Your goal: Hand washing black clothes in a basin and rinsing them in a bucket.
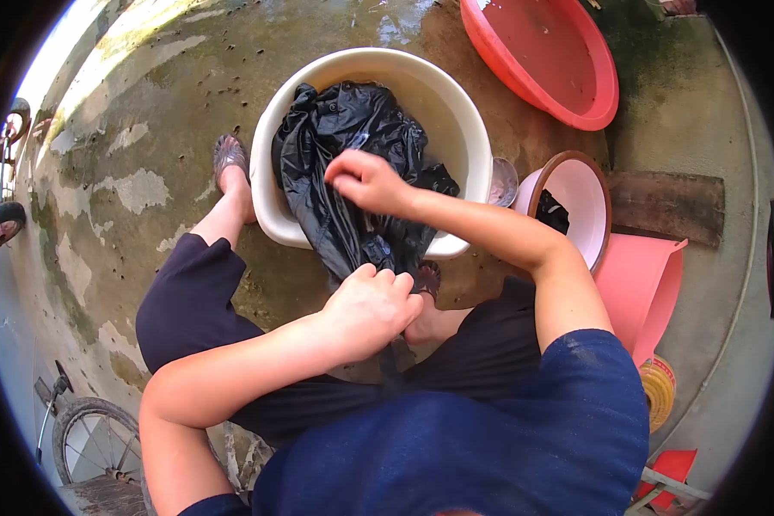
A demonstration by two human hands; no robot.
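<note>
A wet, shiny black garment [357, 120] lies bunched in a large white plastic tub [271, 202] of cloudy water. Part of it is drawn over the tub's near rim toward my body. My left hand [374, 311] is wrapped round this near end, just outside the tub. Over the middle of the garment, my right hand [370, 181] is closed with its fingers curled in. Whether it pinches a fold of cloth or something small is hidden. The tub stands on the ground between my feet.
A wide red basin [606, 90] holding water sits at the far right. Beside the tub are a small clear bowl [504, 182], a pink-white bucket [586, 206] with dark cloth inside, a pink bucket [632, 292] on its side and a wooden board [666, 206]. A bicycle wheel [99, 439] stands at lower left.
</note>
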